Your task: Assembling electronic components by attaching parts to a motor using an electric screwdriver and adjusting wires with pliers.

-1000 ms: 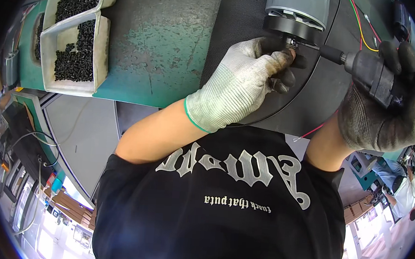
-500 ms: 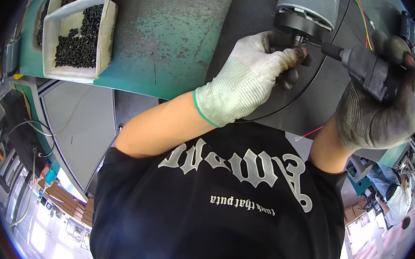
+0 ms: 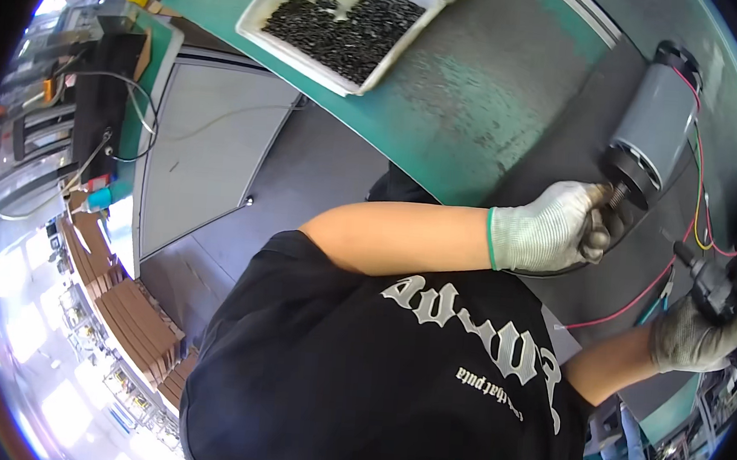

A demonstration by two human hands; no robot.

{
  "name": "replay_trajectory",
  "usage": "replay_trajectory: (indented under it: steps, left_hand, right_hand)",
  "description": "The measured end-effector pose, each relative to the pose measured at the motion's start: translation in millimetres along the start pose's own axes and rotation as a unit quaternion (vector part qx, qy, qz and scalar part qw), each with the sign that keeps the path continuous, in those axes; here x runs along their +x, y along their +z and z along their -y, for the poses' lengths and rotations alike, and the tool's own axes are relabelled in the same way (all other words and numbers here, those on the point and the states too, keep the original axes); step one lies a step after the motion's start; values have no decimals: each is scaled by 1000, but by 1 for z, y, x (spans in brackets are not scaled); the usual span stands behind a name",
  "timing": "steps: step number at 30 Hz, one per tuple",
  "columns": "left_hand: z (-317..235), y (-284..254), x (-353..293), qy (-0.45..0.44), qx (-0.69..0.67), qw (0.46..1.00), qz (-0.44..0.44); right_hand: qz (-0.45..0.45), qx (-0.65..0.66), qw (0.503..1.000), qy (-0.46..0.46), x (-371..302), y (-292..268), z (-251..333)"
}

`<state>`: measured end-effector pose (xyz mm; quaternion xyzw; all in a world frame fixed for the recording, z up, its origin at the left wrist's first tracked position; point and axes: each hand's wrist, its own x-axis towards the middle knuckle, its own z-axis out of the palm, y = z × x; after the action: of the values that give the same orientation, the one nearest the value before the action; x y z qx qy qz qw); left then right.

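Note:
A grey cylindrical motor [image 3: 658,122] lies tilted at the right, its black end cap toward me. From that cap sticks a short threaded metal shaft [image 3: 618,196]. My left hand [image 3: 552,230], in a white glove with a green cuff, is closed at the shaft, fingers curled around its end; the fingertips are partly hidden. Farther right, my right hand [image 3: 694,337], in a dirty grey glove, grips a dark power screwdriver [image 3: 711,286]. The tool's tip points up and left, apart from the motor.
White bins of small black parts [image 3: 340,31] stand at the back left of the green worktop [image 3: 478,131]. Red, yellow and green wires [image 3: 696,210] run beside the motor. Blue-handled pliers [image 3: 655,306] lie near my right hand. A grey cabinet panel [image 3: 208,146] is at the left.
The power screwdriver in my right hand has moved away from the motor shaft, to the right. My left hand stays at the shaft. The whole view has turned, shifting the bins and motor.

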<state>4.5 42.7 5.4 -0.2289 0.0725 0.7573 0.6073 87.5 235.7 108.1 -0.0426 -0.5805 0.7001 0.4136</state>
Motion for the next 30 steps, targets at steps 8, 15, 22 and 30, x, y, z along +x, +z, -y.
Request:
replay_trajectory:
  steps: [8, 15, 22, 30]
  left_hand:
    - [-132, 30, -143, 435, 826, 5, -357]
    - [-249, -16, -183, 302, 857, -66, -412]
    - [-213, 8, -178, 421, 828, 43, -366]
    - [-28, 11, -72, 170, 424, 878, 142]
  right_hand:
    - [-59, -347, 931, -96, -62, -57, -27]
    - [-235, -232, 944, -13, -56, -36, -23]
    - [-211, -214, 953, -46, -62, -23, -22]
    - [-62, 187, 979, 60, -49, 28, 22]
